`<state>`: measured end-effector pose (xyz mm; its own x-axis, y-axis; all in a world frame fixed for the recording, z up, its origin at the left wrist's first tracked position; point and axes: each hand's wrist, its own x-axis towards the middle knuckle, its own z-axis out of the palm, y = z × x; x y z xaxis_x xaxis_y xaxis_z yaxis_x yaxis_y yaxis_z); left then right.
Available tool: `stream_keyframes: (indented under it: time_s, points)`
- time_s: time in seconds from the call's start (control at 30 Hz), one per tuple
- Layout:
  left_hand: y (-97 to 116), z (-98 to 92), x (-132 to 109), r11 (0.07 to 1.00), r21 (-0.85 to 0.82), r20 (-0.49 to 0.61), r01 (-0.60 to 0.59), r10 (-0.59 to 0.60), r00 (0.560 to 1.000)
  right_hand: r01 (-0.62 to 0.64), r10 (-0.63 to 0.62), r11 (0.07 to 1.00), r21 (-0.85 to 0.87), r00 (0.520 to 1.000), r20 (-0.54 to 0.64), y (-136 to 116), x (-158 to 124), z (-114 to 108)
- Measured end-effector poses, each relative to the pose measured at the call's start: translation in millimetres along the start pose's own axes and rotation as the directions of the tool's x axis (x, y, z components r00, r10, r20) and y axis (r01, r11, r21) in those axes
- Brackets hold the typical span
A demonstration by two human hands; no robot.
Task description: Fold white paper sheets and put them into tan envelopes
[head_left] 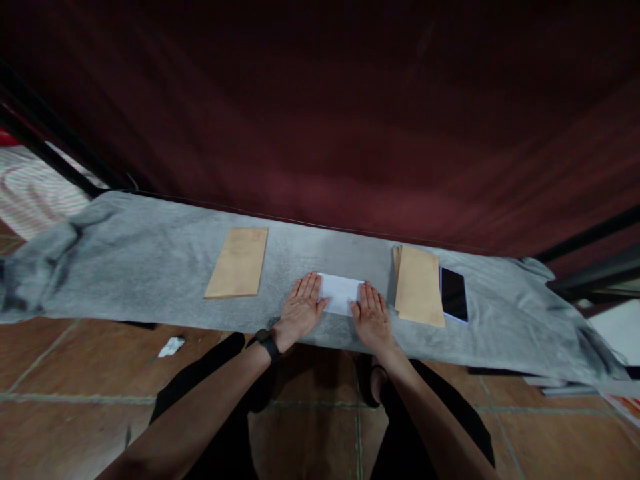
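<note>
A small white folded sheet of paper point(341, 294) lies flat on the grey cloth between my hands. My left hand point(301, 308), with a dark watch on its wrist, rests flat over the paper's left end. Over the right end lies my right hand point(373, 317), palm down, fingers stretched out. Neither hand grips anything. To the left lies a brown paper envelope point(239, 262) with a faint reddish mark near its top corner. A small stack of brown envelopes point(419, 285) sits just right of my right hand.
A phone point(454, 295) with a dark screen lies beside the envelope stack. The grey cloth point(145, 260) covers a long narrow surface. Behind it hangs a dark red curtain point(320, 133). A crumpled white tissue point(171, 347) lies on the tiled floor point(85, 360).
</note>
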<state>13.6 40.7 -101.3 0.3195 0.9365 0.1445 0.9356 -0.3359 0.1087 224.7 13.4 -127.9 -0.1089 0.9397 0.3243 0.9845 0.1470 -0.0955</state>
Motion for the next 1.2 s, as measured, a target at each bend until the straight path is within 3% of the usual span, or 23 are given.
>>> stream_keyframes:
  time_s: [0.33, 0.53, 0.67, 1.2]
  points:
    - [5, -5.7, -3, 0.999, -0.051, -0.042, 0.017, -0.019, 0.999, 0.013, -0.01, 0.997, 0.071, 0.999, -0.044, 7, -2, -11]
    - [8, -9.9, -2, 0.999, -0.044, -0.029, 0.014, -0.016, 0.999, 0.195, -0.215, 0.954, 0.226, 0.974, 0.067, -32, 1, -23]
    - [7, -9.7, -3, 0.999, -0.051, -0.034, 0.006, -0.008, 0.999, 0.283, -0.315, 0.932, 0.225, 0.941, 0.124, -50, -10, -19]
    - [-7, -8.5, -12, 0.996, -0.052, -0.025, 0.067, -0.068, 0.997, 0.234, -0.241, 0.967, 0.098, 0.969, 0.056, -9, -27, -20]
